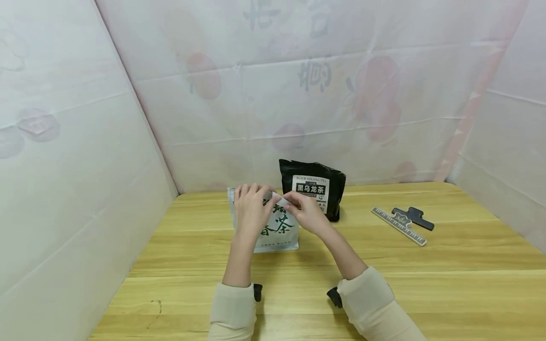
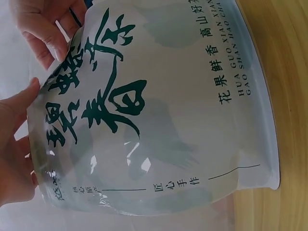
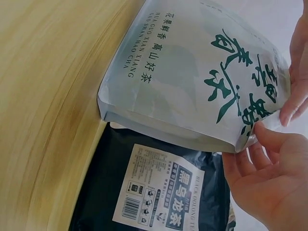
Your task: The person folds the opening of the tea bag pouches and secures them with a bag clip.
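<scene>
A pale tea bag (image 1: 277,239) with dark green brush lettering stands upright on the table. Its upper edge is pinched on the left by my left hand (image 1: 250,208), thumb in front and fingers behind. My right hand (image 1: 308,213) pinches the top corner on the other side, close to the left thumb. In the right wrist view the bag (image 3: 183,72) has its top folded over slightly between the two hands. From the left wrist view, the bag's front (image 2: 163,120) shows fully; whether its mouth is open cannot be told.
Behind and to the right stands a black bag of oolong tea (image 1: 334,189) with a white label. Farther right on the wooden table (image 1: 460,270) lie a pale notched bar (image 1: 409,233) and a dark clip (image 1: 422,220). Patterned cloth (image 1: 256,104) hangs around the back and sides.
</scene>
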Available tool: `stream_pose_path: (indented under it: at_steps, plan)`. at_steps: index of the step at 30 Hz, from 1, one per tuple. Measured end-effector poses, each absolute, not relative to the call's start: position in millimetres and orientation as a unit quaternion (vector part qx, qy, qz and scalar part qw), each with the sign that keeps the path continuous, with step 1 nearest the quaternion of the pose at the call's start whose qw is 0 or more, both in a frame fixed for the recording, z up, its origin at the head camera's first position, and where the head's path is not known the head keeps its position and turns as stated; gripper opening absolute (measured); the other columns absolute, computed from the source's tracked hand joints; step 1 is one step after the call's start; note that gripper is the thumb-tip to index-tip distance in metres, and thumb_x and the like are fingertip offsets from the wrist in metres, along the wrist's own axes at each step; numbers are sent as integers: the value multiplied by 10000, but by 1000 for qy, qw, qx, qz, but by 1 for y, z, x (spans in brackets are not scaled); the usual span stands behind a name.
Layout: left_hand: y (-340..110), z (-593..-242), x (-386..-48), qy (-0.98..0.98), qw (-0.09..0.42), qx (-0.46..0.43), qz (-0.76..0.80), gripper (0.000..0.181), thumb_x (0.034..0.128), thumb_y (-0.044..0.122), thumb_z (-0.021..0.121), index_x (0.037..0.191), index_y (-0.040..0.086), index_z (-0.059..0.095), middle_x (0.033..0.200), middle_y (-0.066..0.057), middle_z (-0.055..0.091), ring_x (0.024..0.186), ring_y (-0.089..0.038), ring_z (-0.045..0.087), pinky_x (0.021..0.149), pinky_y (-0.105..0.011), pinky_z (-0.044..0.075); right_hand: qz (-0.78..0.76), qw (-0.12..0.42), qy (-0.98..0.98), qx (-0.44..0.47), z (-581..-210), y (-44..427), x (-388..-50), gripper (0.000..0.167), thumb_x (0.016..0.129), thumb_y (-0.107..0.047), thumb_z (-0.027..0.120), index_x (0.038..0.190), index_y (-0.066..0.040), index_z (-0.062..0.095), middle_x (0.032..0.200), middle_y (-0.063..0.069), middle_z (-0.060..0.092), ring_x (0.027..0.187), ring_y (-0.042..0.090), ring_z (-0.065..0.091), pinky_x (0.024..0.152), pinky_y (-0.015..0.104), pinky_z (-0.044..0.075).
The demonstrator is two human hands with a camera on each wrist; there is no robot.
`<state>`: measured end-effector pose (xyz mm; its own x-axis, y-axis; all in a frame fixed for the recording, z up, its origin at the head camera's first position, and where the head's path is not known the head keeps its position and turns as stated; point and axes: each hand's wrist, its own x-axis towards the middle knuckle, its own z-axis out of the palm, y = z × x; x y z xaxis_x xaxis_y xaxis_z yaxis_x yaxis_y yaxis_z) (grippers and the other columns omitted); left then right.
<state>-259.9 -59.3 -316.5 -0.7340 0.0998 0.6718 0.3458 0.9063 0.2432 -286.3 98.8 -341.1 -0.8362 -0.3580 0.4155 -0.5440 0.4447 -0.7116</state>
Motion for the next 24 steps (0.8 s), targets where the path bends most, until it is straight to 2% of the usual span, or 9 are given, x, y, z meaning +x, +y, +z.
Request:
stream_pose_path:
  at_steps: [6, 15, 24]
  plan:
    - [-58, -318, -261, -896, 366, -130, -213, 156, 787, 323, 701, 860, 187, 719, 899, 21, 625, 871, -199, 491, 989, -394, 260, 455, 100, -845, 264, -342, 99, -287, 153, 897, -28, 576, 1038, -67, 622, 953, 55, 645, 821, 174, 611, 697, 328, 502]
    - [-57, -320, -264, -889, 385, -125, -215, 164, 765, 331, 709, 836, 183, 719, 884, 31, 632, 849, -189, 496, 983, -387, 275, 461, 102, -841, 264, -342, 99, -286, 140, 890, -14, 583, 1015, -63, 627, 951, 55, 645, 830, 179, 618, 704, 324, 508]
    - [-58, -322, -264, -882, 398, -126, -220, 185, 743, 337, 718, 821, 169, 719, 861, 19, 626, 826, -195, 500, 970, -385, 291, 456, 91, -844, 267, -339, 99, -284, 152, 914, -97, 576, 1060, -87, 618, 990, 39, 638, 871, 174, 608, 737, 349, 497]
